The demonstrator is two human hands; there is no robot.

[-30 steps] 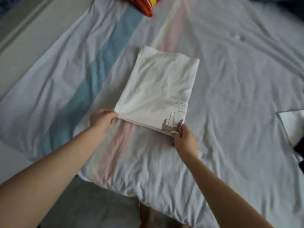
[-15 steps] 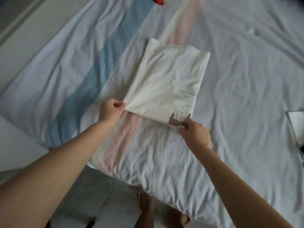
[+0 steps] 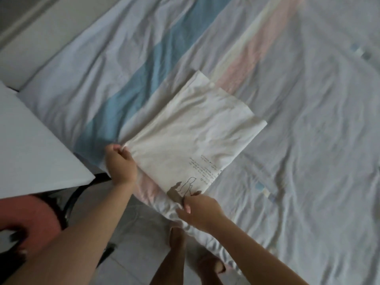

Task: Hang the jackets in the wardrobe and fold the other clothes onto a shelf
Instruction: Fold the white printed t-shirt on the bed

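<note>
While the folded white shirt (image 3: 191,138) lies on the bed sheet (image 3: 298,140) close to the bed's near edge, both hands hold its near end. The left hand (image 3: 121,165) is at the near-left corner, fingers (image 3: 117,149) curled in and pinching the cloth, which bunches into small creases there. The right hand (image 3: 200,210) is at the near-right corner, thumb and fingers (image 3: 186,204) narrowed to a pinch on the edge right by the dark figure print (image 3: 181,188). Lines of small printed text (image 3: 205,169) sit just above that figure.

The shirt is a rough rectangle, set diagonally, far end toward upper right, with layered edges showing at the far corner. Can't tell if the near edge is lifted off the sheet or just dragged flat. The shirt overlaps the sheet's pink stripe (image 3: 246,58); the blue stripe (image 3: 144,75) runs just beside it on the left.

A white desk (image 3: 30,145) corner juts in at left, well apart from the shirt. Below it is a red seat (image 3: 35,212) on a dark frame. Bare feet (image 3: 176,239) stand on the pale tiled floor (image 3: 131,233) at the bed's edge, between the forearms.
</note>
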